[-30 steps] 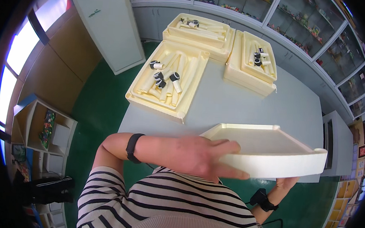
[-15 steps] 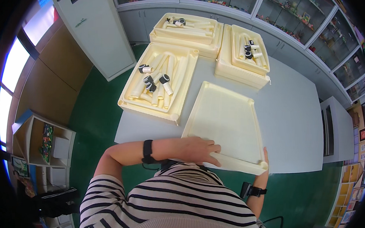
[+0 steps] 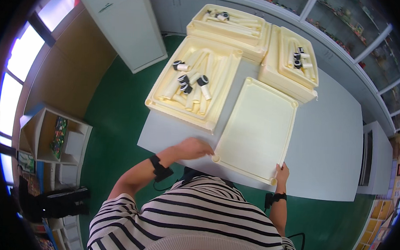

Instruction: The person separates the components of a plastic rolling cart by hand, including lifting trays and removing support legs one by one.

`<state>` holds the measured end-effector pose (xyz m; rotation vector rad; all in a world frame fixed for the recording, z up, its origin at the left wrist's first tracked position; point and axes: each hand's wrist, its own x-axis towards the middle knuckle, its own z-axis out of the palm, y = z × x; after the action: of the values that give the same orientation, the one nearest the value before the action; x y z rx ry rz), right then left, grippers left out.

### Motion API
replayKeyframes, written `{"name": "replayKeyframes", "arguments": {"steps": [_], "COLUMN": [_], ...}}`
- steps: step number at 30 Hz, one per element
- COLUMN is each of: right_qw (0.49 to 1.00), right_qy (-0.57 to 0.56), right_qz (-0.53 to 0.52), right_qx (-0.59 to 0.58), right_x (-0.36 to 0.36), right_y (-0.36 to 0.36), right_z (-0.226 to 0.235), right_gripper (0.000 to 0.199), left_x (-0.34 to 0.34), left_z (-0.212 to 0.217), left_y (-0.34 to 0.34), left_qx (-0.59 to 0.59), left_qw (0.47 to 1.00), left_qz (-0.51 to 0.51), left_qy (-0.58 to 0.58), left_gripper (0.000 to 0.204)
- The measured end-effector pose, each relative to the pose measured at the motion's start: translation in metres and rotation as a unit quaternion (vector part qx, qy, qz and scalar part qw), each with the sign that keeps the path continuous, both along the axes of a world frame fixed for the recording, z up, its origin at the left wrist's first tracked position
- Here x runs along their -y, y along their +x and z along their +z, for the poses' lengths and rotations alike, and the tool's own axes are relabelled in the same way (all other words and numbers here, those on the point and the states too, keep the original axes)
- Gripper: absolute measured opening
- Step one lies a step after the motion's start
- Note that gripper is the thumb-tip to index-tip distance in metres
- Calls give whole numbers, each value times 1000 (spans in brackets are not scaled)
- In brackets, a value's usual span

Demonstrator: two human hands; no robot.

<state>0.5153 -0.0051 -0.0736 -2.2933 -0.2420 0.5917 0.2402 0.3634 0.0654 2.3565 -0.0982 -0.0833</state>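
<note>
A shallow cream plastic tray (image 3: 258, 130) with raised rims and rounded corners lies on the grey table, with nothing in it. My right hand (image 3: 282, 174) grips its near right corner, thumb on the rim. Beside the near left corner is my left hand (image 3: 194, 148), slightly blurred, its fingers stretched toward the rim; the fingertips reach the corner or stop just short of it. Left of this tray, a deeper cream tray (image 3: 158, 107) carries cream pipes (image 3: 215, 81) and black-and-white pipe connectors (image 3: 203, 81).
Two more stacks stand at the back: a cream tray stack (image 3: 231, 31) with pipes and a cream tray stack (image 3: 286, 79) with pipes and connectors. The grey table (image 3: 328, 144) extends to the right. A white cabinet-like unit (image 3: 124, 28) stands at the far left, on green floor.
The shallow tray has come down flatter on the table and turned slightly. My left hand has moved from over its near edge to its left corner. The head view has shifted.
</note>
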Motion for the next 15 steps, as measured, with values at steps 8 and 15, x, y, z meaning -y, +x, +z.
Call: {"name": "replayKeyframes", "arguments": {"steps": [8, 15], "right_qw": [984, 952], "right_qy": [69, 268], "right_qz": [54, 16], "right_qx": [156, -148], "right_x": [-98, -318], "right_y": [-9, -65], "right_z": [65, 74], "right_gripper": [40, 47], "left_x": [-150, -284], "left_z": [-34, -126], "left_y": [-102, -89], "left_qx": [180, 35], "left_qw": [830, 739], "left_qz": [503, 585], "left_qy": [-161, -333], "left_gripper": [17, 42]}}
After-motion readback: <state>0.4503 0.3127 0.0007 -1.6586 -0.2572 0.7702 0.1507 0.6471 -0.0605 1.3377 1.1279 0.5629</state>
